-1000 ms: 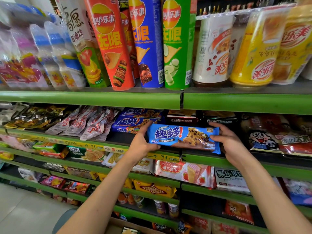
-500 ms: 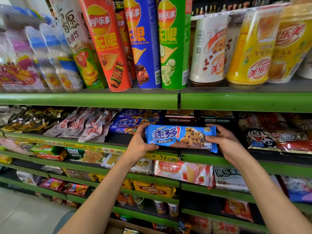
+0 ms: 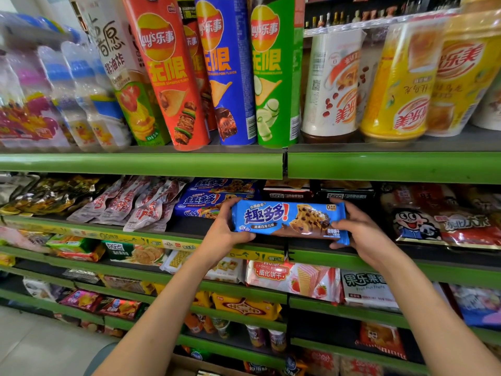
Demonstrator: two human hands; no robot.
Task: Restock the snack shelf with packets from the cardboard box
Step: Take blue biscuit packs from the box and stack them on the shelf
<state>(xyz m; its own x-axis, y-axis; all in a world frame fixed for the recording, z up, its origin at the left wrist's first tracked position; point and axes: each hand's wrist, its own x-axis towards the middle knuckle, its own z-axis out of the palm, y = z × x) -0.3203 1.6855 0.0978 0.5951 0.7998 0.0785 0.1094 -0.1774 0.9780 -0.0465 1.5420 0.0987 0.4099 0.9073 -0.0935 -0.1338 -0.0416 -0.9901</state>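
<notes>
Green-edged store shelving (image 3: 141, 165) is filling the view, each tier crowded with snacks. Tall chip cans (image 3: 173, 74) are standing along the top tier beside wrapped drink cups (image 3: 333, 85). Both of the person's hands are holding a blue cookie packet (image 3: 290, 219) lengthwise in front of the second tier, just above that tier's front lip. The left hand (image 3: 222, 234) is gripping the packet's left end, its thumb lying under the lower front edge and its fingers curling up behind the top. The right hand (image 3: 363, 234) is gripping the right end, fingers wrapping over the top corner and thumb pressing near the lower right corner. So each grip is closing round one end of the packet, and the packet is lying level between them. Directly behind it, toward the left, matching blue cookie packets (image 3: 214, 199) are sitting stacked on the second tier. Dark boxed biscuits (image 3: 344, 195) are lying behind the right hand. Pale red-printed pouches (image 3: 141, 204) are leaning in a row to the left of the blue stack. Pink wafer packets (image 3: 292, 280) are lying on the tier below the hands.
</notes>
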